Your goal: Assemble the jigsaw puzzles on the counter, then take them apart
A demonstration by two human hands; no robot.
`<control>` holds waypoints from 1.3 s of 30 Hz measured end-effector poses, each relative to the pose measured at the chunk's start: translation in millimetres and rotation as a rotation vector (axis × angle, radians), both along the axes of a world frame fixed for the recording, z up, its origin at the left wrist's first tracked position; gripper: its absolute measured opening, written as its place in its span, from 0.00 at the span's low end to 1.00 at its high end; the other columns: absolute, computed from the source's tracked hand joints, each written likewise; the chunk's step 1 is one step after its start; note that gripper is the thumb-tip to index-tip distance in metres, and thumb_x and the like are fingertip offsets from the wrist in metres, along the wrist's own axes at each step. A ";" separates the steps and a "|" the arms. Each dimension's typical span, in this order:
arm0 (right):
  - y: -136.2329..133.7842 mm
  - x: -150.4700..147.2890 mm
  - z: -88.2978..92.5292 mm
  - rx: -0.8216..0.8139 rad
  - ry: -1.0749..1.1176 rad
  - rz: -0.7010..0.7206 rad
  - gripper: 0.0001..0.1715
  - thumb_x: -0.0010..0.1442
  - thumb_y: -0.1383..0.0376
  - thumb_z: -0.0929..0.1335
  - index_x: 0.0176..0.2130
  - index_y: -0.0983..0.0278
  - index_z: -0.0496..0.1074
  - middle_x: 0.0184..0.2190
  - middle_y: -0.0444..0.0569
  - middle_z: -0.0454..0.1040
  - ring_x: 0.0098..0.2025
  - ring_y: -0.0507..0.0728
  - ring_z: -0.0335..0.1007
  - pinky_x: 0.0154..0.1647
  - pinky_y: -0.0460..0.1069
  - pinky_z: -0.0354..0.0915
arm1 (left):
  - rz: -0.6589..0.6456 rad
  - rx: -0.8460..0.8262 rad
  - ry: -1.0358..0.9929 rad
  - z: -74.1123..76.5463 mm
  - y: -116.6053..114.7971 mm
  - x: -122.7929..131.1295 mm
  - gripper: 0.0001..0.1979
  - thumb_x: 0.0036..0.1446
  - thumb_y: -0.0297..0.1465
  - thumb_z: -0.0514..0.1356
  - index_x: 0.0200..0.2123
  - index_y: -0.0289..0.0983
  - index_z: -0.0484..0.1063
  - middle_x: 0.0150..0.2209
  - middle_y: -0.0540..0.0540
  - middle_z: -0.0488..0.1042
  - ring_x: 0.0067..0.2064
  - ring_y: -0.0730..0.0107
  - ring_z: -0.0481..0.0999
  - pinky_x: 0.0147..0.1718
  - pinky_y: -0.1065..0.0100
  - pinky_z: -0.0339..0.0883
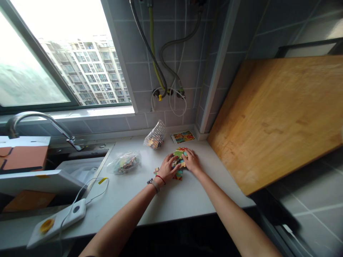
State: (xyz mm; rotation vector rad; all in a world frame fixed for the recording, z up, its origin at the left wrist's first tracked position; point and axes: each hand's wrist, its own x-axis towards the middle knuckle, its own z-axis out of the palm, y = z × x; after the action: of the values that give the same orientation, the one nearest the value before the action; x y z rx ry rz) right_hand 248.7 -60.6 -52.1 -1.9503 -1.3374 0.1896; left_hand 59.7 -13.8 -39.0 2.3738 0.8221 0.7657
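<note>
On the white counter, colourful jigsaw puzzle pieces (178, 153) lie together in a patch between my hands. My left hand (168, 167) rests over the patch's left side with its fingers spread; a watch and a red cord circle that wrist. From the right, my right hand (192, 161) touches the pieces with fingers stretched out. Part of the patch is hidden under both hands. One loose puzzle piece (156, 171) lies just left of my left hand. Behind the patch is a small printed picture card (183, 137).
Two clear plastic bags of puzzle pieces, a rear bag (155, 135) and a left bag (125, 162), sit on the counter (139, 200). A power strip (60, 223) with a white cable lies front left. Left is a sink with a faucet (48, 116); right leans a wooden board (281, 117).
</note>
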 end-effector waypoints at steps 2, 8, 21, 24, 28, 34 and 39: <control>-7.3 -8.4 -5.9 0.048 0.010 0.051 0.26 0.68 0.57 0.62 0.59 0.64 0.75 0.60 0.58 0.75 0.64 0.64 0.68 0.67 0.60 0.61 | -0.014 -0.058 -0.081 3.4 -2.4 -9.5 0.23 0.70 0.45 0.55 0.60 0.40 0.72 0.67 0.36 0.66 0.67 0.54 0.69 0.65 0.53 0.65; -13.0 5.9 -6.1 0.228 0.266 -0.076 0.35 0.66 0.43 0.62 0.54 0.65 0.78 0.59 0.63 0.75 0.63 0.67 0.68 0.67 0.62 0.62 | 0.209 -0.134 -0.164 -3.8 2.3 -58.1 0.23 0.71 0.47 0.52 0.58 0.39 0.72 0.66 0.36 0.67 0.71 0.49 0.60 0.69 0.44 0.56; -43.0 -27.9 22.3 0.222 0.514 -0.069 0.38 0.64 0.39 0.62 0.50 0.64 0.79 0.53 0.61 0.80 0.56 0.67 0.76 0.59 0.61 0.70 | 0.060 -0.155 -0.107 0.0 -38.4 -9.8 0.28 0.68 0.45 0.56 0.66 0.38 0.63 0.72 0.33 0.57 0.74 0.48 0.54 0.70 0.44 0.54; -116.6 -16.3 44.1 0.184 0.513 0.033 0.28 0.66 0.45 0.66 0.49 0.62 0.80 0.50 0.58 0.81 0.54 0.65 0.78 0.58 0.58 0.71 | 0.064 -0.127 -0.122 11.6 -49.6 -49.6 0.23 0.70 0.42 0.54 0.64 0.43 0.65 0.71 0.38 0.59 0.73 0.50 0.57 0.70 0.45 0.57; -231.2 -12.3 61.0 0.063 0.362 0.001 0.19 0.70 0.52 0.65 0.44 0.58 0.81 0.44 0.55 0.82 0.46 0.63 0.80 0.48 0.54 0.76 | 0.055 -0.026 -0.043 10.2 -70.4 -119.7 0.17 0.70 0.38 0.56 0.59 0.48 0.70 0.65 0.42 0.69 0.68 0.50 0.67 0.64 0.44 0.68; -336.2 15.4 71.2 0.179 -0.358 -0.352 0.15 0.67 0.54 0.68 0.48 0.57 0.79 0.46 0.57 0.78 0.48 0.69 0.76 0.54 0.64 0.71 | 0.132 0.161 0.010 -9.9 -83.7 -178.6 0.14 0.68 0.36 0.58 0.55 0.47 0.73 0.58 0.42 0.76 0.64 0.47 0.72 0.57 0.42 0.74; -351.4 39.6 77.3 -0.089 -0.668 -0.499 0.34 0.67 0.54 0.66 0.65 0.68 0.65 0.59 0.69 0.66 0.57 0.75 0.67 0.55 0.67 0.69 | 0.058 0.243 0.009 -12.6 -80.9 -174.2 0.14 0.68 0.37 0.58 0.54 0.43 0.73 0.55 0.41 0.78 0.61 0.46 0.74 0.57 0.43 0.73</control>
State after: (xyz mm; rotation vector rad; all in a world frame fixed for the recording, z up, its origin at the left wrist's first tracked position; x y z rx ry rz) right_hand 288.3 -412.1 25.2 -2.4677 -1.1756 -0.7093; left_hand -114.4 -94.8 -51.7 2.5766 0.8463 0.9250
